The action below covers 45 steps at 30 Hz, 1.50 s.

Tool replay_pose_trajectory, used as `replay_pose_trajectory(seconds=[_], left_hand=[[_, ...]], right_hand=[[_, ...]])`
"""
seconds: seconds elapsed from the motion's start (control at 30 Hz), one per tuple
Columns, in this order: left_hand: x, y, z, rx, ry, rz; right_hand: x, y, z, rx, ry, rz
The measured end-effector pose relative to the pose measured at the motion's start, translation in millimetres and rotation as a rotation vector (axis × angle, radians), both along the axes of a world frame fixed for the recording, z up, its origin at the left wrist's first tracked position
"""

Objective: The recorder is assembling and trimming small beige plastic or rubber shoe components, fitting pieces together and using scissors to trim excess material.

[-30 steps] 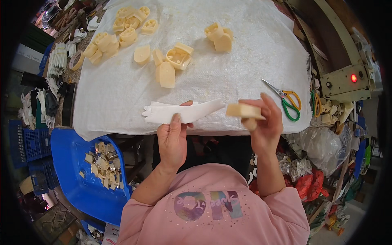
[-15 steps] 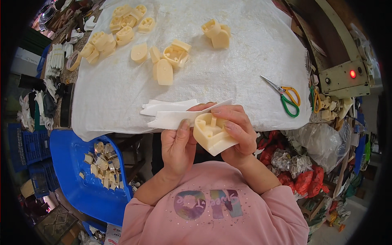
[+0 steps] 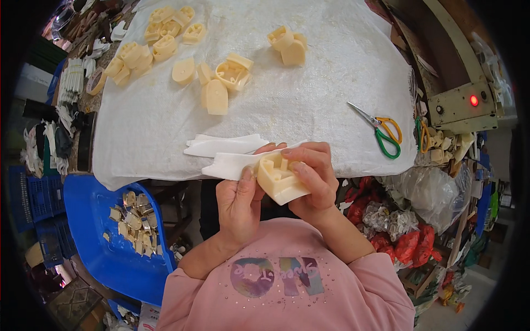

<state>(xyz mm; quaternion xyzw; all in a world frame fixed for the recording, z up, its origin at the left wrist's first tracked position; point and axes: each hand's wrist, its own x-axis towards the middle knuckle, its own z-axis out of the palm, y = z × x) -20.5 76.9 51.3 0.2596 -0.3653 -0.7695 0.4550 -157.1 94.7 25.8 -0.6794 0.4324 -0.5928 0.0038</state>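
A hollow cream plastic shoe heel (image 3: pixel 280 189) with inner ribs is held in front of my chest, at the table's near edge. My right hand (image 3: pixel 316 182) grips its right side, fingers over the top. A white strip (image 3: pixel 225 165) runs along the heel's far side and sticks out to the left. My left hand (image 3: pixel 238 201) pinches this strip beside the heel's left edge, its thumb on the near face and fingers behind. More white strips (image 3: pixel 221 145) lie flat on the table just beyond. Where the strip meets the heel on the right is hidden by my fingers.
Several more cream heels (image 3: pixel 215 96) lie across the white sheet (image 3: pixel 326 71) covering the table. Scissors (image 3: pixel 381 129) with green and yellow handles rest at the right. A blue bin (image 3: pixel 94 243) with shiny pieces stands lower left; a box with a red light (image 3: pixel 473 100) is at the right.
The heel has turned slightly, and its right end sits higher between my right fingers. The strip's right end is drawn in closer along the heel's far side. The whole view has shifted a little.
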Motion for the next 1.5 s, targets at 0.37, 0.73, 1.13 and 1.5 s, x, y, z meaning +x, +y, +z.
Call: replay_pose_trajectory(seconds=[0.37, 0.73, 1.13, 1.5], left_hand=[[9.2, -12.6, -10.9, -0.278, -0.258, 0.073], [19.8, -5.4, -26.0, -0.316, -0.595, 0.107], [13.1, -5.1, -16.9, -0.272, -0.684, -0.03], [18.9, -8.0, -15.5, -0.757, -0.824, -0.059]], right_hand=[[-10.9, -0.1, -10.5, 0.004, 0.098, -0.156], [-8.5, 17.9, 26.0, 0.522, 0.547, -0.122], [-9.4, 21.8, 21.2, 0.619, 0.591, -0.106], [-20.5, 18.3, -3.4, 0.446, 0.489, -0.081]])
